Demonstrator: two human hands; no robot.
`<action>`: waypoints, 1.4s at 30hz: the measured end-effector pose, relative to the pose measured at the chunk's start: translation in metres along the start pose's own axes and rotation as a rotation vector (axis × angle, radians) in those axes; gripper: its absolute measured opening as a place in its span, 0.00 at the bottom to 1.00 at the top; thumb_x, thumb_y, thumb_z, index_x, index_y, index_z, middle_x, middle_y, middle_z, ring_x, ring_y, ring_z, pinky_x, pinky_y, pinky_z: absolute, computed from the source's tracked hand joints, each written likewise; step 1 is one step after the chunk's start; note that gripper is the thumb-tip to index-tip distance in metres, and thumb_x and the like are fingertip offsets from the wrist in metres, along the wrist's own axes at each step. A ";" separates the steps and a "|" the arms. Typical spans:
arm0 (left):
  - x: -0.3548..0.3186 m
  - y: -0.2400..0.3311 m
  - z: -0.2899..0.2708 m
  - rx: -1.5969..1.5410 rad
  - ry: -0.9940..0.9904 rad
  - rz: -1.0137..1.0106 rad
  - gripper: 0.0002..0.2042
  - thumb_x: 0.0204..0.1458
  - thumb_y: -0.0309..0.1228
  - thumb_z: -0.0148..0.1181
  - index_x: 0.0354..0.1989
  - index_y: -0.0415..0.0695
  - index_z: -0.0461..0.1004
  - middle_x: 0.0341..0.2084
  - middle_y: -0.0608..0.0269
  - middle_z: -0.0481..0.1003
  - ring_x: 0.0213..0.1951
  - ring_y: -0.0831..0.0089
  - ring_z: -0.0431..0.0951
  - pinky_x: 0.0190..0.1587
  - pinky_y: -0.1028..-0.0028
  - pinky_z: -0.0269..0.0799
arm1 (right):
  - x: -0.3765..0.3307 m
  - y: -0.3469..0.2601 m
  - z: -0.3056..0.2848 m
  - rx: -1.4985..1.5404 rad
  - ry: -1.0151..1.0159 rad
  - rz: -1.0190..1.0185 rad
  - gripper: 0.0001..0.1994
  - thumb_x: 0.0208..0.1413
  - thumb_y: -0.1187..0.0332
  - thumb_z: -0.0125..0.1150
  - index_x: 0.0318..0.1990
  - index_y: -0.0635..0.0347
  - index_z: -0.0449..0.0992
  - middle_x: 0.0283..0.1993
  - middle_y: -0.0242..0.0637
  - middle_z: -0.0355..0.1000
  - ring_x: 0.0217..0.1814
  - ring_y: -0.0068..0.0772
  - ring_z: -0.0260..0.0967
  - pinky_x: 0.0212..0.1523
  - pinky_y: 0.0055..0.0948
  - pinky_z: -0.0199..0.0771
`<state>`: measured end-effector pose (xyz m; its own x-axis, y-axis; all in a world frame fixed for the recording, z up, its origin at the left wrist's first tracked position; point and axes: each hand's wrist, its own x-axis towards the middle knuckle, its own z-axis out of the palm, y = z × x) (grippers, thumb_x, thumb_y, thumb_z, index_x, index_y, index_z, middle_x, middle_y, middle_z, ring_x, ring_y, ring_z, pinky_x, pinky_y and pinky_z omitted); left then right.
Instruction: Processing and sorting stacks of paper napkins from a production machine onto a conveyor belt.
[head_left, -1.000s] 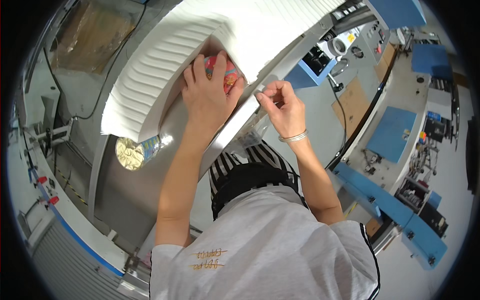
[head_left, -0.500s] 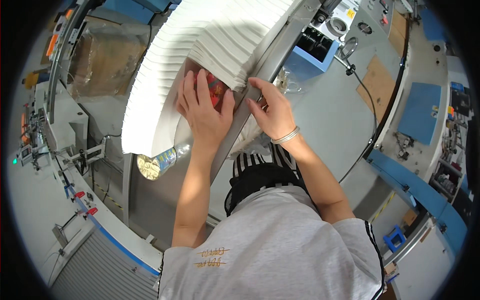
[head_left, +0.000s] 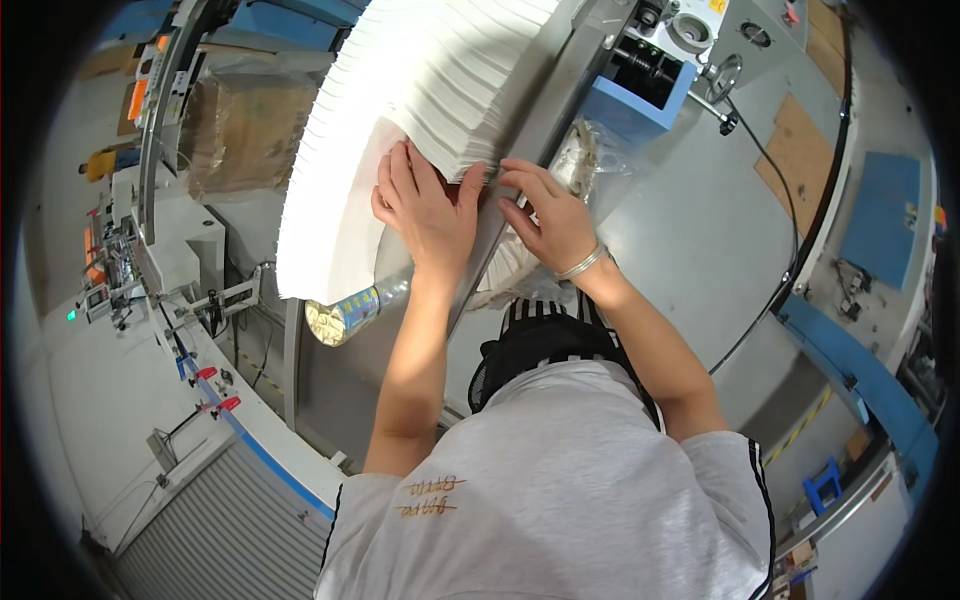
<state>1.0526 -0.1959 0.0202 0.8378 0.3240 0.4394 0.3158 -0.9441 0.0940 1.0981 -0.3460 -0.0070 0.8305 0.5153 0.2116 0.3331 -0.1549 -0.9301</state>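
Note:
A long row of white folded sheets (head_left: pixel 430 75) stands on a grey metal table (head_left: pixel 345 400). At its near end my left hand (head_left: pixel 430 215) presses in, thumb and fingers around a dark red patterned thing (head_left: pixel 452 190) that it mostly covers; its fingertips are partly hidden. My right hand (head_left: pixel 550 225), with a silver bangle (head_left: pixel 582 263) at the wrist, is open and rests its bent fingers by the table's metal edge rail (head_left: pixel 555 100). Left of my left forearm lies a clear-wrapped roll (head_left: pixel 355 312) with a blue and yellow label and a cream end.
Beyond the rail stands a blue-framed machine part (head_left: pixel 645 95) with a handwheel (head_left: pixel 725 75). Crumpled plastic (head_left: pixel 590 160) hangs below the rail. On the left are a plastic-wrapped brown box (head_left: pixel 245 130) and a white machine table (head_left: pixel 80 390) with red clamps (head_left: pixel 228 404).
The view has shifted, so the scene sits further right. My left hand now covers more of the red patterned thing, and a white sheet lies over its left part. My right hand stays by the rail.

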 end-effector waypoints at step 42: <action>-0.078 -0.036 -0.057 -0.547 -0.033 -0.255 0.21 0.47 0.31 0.62 0.51 0.40 0.70 0.45 0.48 0.72 0.46 0.49 0.72 0.48 0.59 0.69 | -0.007 -0.049 0.034 -0.123 -0.248 -0.134 0.09 0.52 0.73 0.62 0.41 0.62 0.76 0.27 0.41 0.73 0.24 0.31 0.70 0.27 0.27 0.70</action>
<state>0.9506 -0.1909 0.0334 0.7819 0.5379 0.3152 0.2415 -0.7274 0.6423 1.0608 -0.3131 0.0263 0.6458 0.7261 0.2362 0.4967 -0.1645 -0.8522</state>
